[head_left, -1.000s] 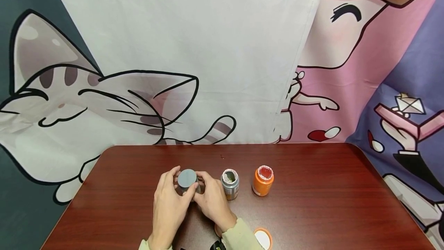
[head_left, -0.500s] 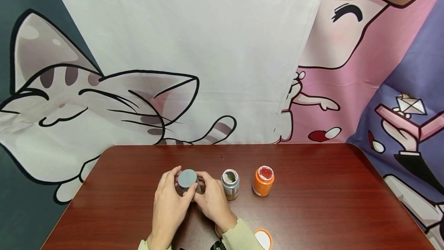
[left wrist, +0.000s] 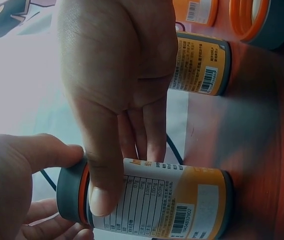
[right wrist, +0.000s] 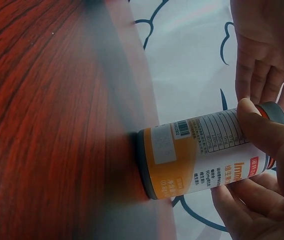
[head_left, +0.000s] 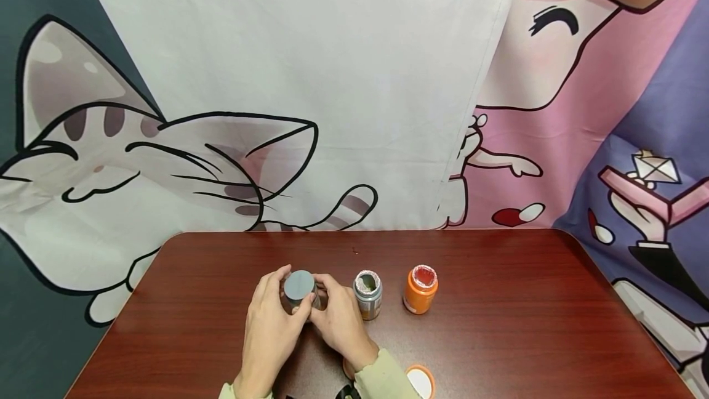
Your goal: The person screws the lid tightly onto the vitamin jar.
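Hardly any shift since earlier, left fingers point(head_left: 271, 288) clamped on grey cap point(head_left: 299, 285), right fingers point(right wrist: 229, 206) clamped round bottle point(right wrist: 196, 155) just below

Left-to-right order on surface point(head_left: 515, 337).
Capped jar point(head_left: 300, 285) left, between left grip point(head_left: 273, 323) and right grip point(head_left: 340, 320); middle jar point(head_left: 370, 302); end jar point(head_left: 419, 294) right, loose lid point(head_left: 420, 382) before it.

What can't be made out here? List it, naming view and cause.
Held bottle: its contents, every view, hidden by the cap.
Its base: head view, behind the left hand and right hand.
Orange-rimmed lid: head view, cut by bottom edge.
Black item: head view, likewise.
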{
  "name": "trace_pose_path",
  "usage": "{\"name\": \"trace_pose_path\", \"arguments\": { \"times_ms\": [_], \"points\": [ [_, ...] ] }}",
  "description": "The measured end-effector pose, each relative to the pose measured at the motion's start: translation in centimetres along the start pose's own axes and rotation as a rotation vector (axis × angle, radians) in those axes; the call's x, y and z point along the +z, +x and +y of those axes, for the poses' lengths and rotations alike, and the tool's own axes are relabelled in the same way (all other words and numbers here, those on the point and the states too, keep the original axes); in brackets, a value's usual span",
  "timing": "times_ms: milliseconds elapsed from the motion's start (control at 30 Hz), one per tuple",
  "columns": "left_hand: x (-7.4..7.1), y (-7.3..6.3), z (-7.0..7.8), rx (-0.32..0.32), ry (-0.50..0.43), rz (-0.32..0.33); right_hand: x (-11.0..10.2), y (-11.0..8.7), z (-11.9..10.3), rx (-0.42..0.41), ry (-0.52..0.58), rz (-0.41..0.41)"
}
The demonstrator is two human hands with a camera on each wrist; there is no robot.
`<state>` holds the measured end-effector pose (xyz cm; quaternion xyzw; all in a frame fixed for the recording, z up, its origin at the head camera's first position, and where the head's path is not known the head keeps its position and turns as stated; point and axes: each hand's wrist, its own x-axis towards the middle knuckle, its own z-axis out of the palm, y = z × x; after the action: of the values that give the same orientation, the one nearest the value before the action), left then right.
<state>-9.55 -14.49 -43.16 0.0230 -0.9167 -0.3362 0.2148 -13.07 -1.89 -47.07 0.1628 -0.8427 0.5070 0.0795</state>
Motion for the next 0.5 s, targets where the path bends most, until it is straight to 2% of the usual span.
{"name": "trace_pose_path", "arguments": {
  "times_ms": [500],
  "points": [
    [-0.01, 0.08, -0.15, 0.041, -0.021, -0.005, 0.15, 0.02, 0.02, -0.022, 0.006, 0.017]
  ]
}}
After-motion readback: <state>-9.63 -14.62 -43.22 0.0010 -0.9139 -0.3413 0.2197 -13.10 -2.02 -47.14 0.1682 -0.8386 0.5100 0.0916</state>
